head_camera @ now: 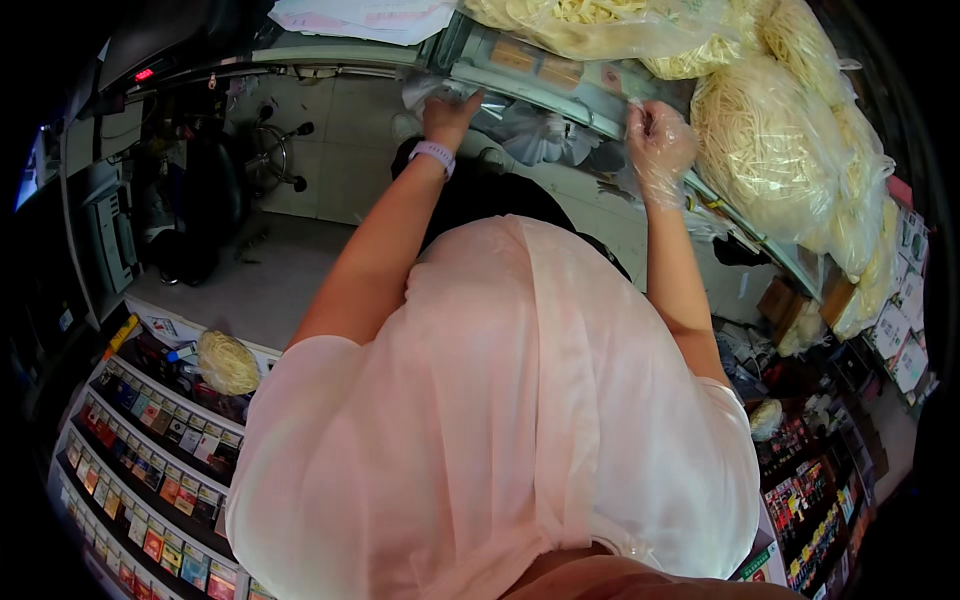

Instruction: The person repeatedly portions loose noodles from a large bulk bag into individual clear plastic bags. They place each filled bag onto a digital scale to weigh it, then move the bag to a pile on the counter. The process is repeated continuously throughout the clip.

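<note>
My left hand, bare and with a light purple wristband, is at the front edge of a glass-topped counter, touching a clear plastic bag. Whether its fingers grip the bag is hard to tell. My right hand wears a clear plastic glove; its fingers are curled at the counter's edge, with a bit of clear film at the fingertips. Just right of it, a large clear bag of noodles lies on the counter. Another bag of wide noodles lies beyond, at the top.
Papers lie on the counter at the top left. Grey plastic bags hang below the counter edge. A wheeled chair stands at left. Behind me are shelves of small packs with a bag of noodles on top.
</note>
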The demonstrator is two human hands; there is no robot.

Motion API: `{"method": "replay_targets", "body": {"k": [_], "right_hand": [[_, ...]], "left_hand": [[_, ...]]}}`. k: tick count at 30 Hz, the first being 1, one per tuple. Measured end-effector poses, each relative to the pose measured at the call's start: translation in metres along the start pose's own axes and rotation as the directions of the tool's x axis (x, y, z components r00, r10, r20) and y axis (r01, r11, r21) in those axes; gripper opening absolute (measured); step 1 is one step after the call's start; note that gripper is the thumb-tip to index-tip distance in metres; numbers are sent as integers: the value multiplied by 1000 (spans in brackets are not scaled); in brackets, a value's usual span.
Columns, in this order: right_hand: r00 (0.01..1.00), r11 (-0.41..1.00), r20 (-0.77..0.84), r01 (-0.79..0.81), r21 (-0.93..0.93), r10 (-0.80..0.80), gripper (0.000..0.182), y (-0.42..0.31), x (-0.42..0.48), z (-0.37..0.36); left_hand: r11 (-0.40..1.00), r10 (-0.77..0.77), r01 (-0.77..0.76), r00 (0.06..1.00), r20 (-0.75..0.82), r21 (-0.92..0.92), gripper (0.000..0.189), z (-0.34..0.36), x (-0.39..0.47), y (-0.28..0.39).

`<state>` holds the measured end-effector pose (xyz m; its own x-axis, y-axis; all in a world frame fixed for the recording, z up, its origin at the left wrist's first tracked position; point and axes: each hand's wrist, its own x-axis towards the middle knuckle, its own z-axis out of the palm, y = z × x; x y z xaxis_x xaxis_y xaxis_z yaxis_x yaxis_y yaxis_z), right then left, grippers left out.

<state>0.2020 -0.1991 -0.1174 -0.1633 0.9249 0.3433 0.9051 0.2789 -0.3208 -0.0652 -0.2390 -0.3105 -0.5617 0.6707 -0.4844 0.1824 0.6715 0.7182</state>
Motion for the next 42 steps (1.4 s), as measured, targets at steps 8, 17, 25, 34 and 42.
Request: {"method": "replay_targets", "body": {"k": [8,17,25,34,42], "right_hand": [[999,999,-33,38,37,-36,12,6,-1,4],[994,996,-64,88,21,-86,11,3,-1,3],[985,988,-98,148,48,-143,11,6,1,3],[977,985,-134,171,37,-164,13,8,-1,6],[979,987,-142,155,39,-148,13,7,-1,5]], "left_hand": [[914,219,-320,907,359,250,39,-33,11,10],[906,265,-386,835,482,171,45,-76,-13,18],[984,177,-165,827,533,-71,20,-76,-16,13],[996,74,-89,868,491,6,22,-74,-12,22],[991,34,30,891,452,-133,21,-73,-9,21]]}}
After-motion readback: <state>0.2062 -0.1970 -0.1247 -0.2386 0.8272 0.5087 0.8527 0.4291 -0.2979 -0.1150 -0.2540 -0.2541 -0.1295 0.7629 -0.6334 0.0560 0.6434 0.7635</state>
